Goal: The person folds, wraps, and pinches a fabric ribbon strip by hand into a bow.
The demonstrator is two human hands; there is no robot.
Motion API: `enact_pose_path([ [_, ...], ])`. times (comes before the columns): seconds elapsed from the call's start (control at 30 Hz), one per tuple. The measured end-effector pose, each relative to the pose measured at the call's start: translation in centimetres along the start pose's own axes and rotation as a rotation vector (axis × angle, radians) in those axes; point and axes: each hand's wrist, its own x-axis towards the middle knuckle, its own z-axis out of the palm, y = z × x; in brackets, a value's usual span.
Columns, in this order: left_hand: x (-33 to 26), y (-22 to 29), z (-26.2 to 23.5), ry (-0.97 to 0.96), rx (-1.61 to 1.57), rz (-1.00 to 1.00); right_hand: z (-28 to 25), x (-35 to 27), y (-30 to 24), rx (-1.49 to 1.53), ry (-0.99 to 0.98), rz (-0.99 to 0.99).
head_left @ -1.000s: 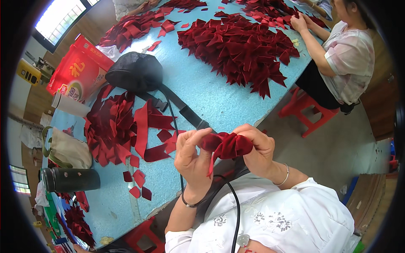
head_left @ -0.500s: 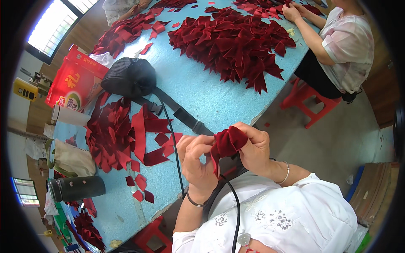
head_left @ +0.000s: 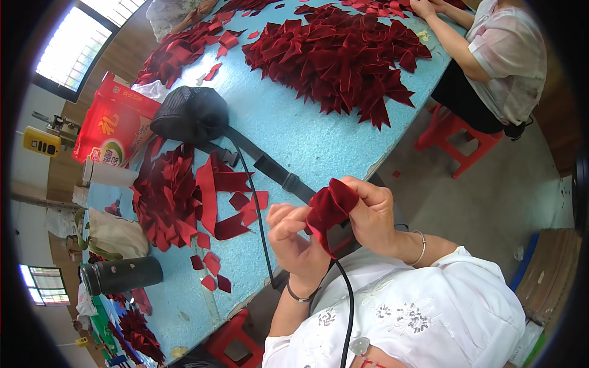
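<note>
A dark red velvet ribbon bow (head_left: pixel 331 203) is held up in front of my chest, off the table. My right hand (head_left: pixel 375 216) pinches its right side between thumb and fingers. At the bow's lower left edge, my left hand (head_left: pixel 296 240) has its fingers curled, thumb and fingertips against the ribbon; the exact grip is partly hidden behind the folds. To the left on the table lie a pile of cut red velvet ribbon (head_left: pixel 165 199), a long loose ribbon strip (head_left: pixel 210 202) and several small offcuts (head_left: pixel 211 264).
A large heap of red bows (head_left: pixel 331 61) covers the far blue table (head_left: pixel 276 132). Left stand a black mesh bag (head_left: pixel 191 115) with a strap, a red package (head_left: pixel 113 122), a cloth bag (head_left: pixel 116 232) and a dark bottle (head_left: pixel 126 275). A co-worker (head_left: pixel 506 58) sits at right on a red stool (head_left: pixel 457 141).
The view has shifted slightly, moving the table things a little right. My left fingers have shifted and loosened somewhat along the ribbon's edge; my right hand keeps its pinch.
</note>
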Motion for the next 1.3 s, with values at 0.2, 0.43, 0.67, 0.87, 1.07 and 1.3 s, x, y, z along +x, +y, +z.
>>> enact_pose_path([
  [0.2, -0.6, -0.1, -1.1, -0.109, -0.312, -0.243, -0.3, 0.0, 0.1, 0.004, 0.013, 0.023],
  [0.43, -0.1, 1.6, -2.1, -0.190, -0.445, -0.488, -0.5, 0.0, -0.2, -0.029, 0.014, 0.004],
  [0.67, -0.3, 1.4, -2.7, -0.304, -0.462, -0.419, -0.5, 0.0, -0.6, -0.046, 0.001, -0.010],
  [0.87, -0.7, 1.5, -2.8, -0.322, -0.389, -0.447, -0.4, 0.0, -0.4, -0.043, 0.027, -0.006],
  [1.07, -0.6, 1.8, -2.4, -0.196, -0.510, -0.529, -0.6, 0.0, -0.1, -0.023, 0.008, 0.019],
  [1.3, -0.8, 1.2, -1.9, -0.134, -0.328, -0.209, 0.1, 0.0, -0.2, 0.037, 0.013, 0.048],
])
